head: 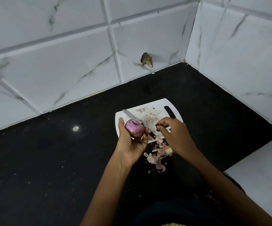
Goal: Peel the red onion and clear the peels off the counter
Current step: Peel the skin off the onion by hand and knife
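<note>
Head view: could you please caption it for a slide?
Left hand holds onion over board; right hand pinches; peels on counter.

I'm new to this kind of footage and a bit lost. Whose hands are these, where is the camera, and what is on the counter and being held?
There is no machine here: a person works with bare hands, filmed by one wide-angle camera worn on their head, looking forward and down. The left hand holds a mostly peeled red onion in its grip. The right hand has its fingertips pinched together, perhaps on a scrap of skin; that is too small to tell. On the black counter lies a white cutting board with a knife on it. A pile of peels lies on the counter at the board's near edge, under the right wrist.
</note>
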{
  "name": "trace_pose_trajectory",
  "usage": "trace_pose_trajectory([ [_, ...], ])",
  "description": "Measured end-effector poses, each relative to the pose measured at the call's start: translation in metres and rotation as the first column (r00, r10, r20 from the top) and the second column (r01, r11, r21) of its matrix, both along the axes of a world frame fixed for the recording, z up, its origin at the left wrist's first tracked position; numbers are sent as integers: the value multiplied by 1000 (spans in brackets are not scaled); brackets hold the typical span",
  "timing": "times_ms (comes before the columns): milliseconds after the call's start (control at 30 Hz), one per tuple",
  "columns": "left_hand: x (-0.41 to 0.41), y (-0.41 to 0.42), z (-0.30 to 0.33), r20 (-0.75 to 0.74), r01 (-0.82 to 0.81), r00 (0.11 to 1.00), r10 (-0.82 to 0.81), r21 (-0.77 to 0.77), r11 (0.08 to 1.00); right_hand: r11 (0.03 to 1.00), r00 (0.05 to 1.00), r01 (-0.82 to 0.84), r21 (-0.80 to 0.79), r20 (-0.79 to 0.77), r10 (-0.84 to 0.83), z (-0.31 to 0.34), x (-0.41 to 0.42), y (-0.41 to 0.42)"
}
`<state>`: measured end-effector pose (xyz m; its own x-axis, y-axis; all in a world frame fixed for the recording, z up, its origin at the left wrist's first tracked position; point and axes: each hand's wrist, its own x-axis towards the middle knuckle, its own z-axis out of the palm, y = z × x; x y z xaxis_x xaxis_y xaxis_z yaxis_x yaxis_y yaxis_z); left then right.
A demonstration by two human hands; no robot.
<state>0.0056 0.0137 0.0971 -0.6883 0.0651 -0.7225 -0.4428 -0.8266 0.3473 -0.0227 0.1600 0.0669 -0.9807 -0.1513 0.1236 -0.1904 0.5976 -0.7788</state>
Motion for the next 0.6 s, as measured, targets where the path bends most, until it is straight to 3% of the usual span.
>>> trace_pose_trajectory([
  [167, -1, 2, 1, -50, 27, 998, -30, -63, 998, 960, 996, -92, -265, -44, 83, 31, 12, -12],
  [400, 0, 3, 2, -87, 103, 989, -120, -181, 978, 958, 977, -195, -212, -126, 171, 39, 16, -24],
  [600, 1, 2, 1, -129, 128, 977, -169, -275, 953, 934, 984, -164, -316, 7, 175, 46, 15, -23],
])
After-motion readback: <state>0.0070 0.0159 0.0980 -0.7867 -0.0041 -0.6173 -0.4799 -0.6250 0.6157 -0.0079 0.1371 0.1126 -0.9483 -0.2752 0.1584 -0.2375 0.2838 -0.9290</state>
